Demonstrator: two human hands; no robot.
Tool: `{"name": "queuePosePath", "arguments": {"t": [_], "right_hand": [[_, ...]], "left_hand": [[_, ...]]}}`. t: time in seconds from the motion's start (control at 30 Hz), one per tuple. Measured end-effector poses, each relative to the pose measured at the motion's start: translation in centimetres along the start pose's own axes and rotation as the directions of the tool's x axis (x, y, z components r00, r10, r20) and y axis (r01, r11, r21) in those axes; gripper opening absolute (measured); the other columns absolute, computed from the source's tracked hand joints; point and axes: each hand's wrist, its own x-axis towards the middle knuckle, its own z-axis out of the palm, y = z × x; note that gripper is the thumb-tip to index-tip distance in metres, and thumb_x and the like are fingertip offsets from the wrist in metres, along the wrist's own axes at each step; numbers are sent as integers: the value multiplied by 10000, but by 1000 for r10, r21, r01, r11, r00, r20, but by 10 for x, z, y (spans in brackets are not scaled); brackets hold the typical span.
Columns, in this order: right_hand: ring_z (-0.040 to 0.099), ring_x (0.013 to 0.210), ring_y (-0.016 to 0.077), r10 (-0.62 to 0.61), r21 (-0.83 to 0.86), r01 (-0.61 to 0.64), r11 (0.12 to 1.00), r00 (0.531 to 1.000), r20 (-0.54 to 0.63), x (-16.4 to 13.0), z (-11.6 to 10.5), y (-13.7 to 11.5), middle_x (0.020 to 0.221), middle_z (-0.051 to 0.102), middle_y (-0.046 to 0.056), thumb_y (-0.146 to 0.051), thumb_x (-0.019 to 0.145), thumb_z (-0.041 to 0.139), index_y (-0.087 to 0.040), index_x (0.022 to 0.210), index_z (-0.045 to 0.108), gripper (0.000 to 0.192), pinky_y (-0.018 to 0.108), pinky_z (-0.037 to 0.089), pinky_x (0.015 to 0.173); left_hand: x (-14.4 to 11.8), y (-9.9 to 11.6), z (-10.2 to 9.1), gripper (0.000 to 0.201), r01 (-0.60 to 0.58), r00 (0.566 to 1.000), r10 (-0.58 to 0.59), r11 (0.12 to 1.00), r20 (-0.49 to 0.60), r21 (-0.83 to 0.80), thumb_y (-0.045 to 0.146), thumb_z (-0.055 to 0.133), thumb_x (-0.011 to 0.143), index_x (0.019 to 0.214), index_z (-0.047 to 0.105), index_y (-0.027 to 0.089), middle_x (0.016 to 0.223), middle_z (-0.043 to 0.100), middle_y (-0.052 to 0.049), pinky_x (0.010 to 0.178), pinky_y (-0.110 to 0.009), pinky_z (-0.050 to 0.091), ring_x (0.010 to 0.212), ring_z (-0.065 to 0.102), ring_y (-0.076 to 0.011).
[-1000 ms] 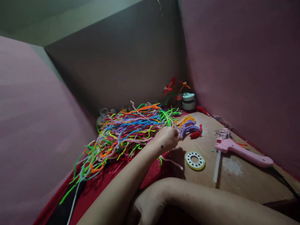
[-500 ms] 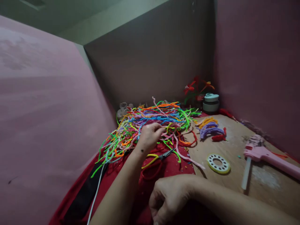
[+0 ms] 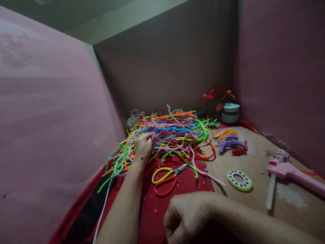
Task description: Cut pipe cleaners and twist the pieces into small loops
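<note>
Your left hand (image 3: 143, 146) reaches into the near left side of the heap of coloured pipe cleaners (image 3: 167, 134), its fingers curled among the strands; whether they actually pinch one cannot be told from the head view. That heap lies at the back left of the worktop, on the red cloth (image 3: 157, 210), piled up against the back wall. Your right hand (image 3: 185, 217) rests at the near edge of the cloth, loosely curled with the knuckles up and nothing seen in it; what lies under the palm is hidden.

Between the two hands lie scissors (image 3: 166, 178) with yellow and orange handles, blades pointing toward the heap. A long pink pipe cleaner (image 3: 203, 171) trails from the heap onto the bare wooden board (image 3: 254, 159). On that board a small bundle of orange, purple and red pieces (image 3: 231, 142) sits toward the back, a round white and yellow ring (image 3: 240, 180) nearer you, and a pink glue gun (image 3: 291, 171) at the right edge. In the back right corner stand red pipe-cleaner flowers (image 3: 214, 96) beside a small lidded jar (image 3: 230, 113).
</note>
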Motion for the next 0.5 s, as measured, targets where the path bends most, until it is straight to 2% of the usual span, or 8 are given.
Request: {"name": "queuePosePath", "arguments": {"t": [0.2, 0.5], "right_hand": [[514, 622, 94, -6, -35, 5, 999, 1000, -23, -3, 0, -2, 680, 565, -44, -411, 649, 668, -190, 798, 607, 274, 157, 390, 531], [509, 608, 91, -2, 4, 2, 1000, 1000, -3, -2, -1, 0, 691, 570, -36, -440, 636, 689, -178, 817, 613, 327, 167, 397, 537]], "left_hand": [[-3, -6, -10, 231, 21, 999, -22, 1000, -44, -11, 317, 511, 775, 823, 692, 181, 698, 679, -28, 677, -271, 463, 672, 616, -164], [-3, -24, -6, 215, 138, 990, -139, 981, 3, -139, 317, 534, 724, 781, 690, 181, 546, 639, -6, 549, -250, 480, 538, 599, -149]]}}
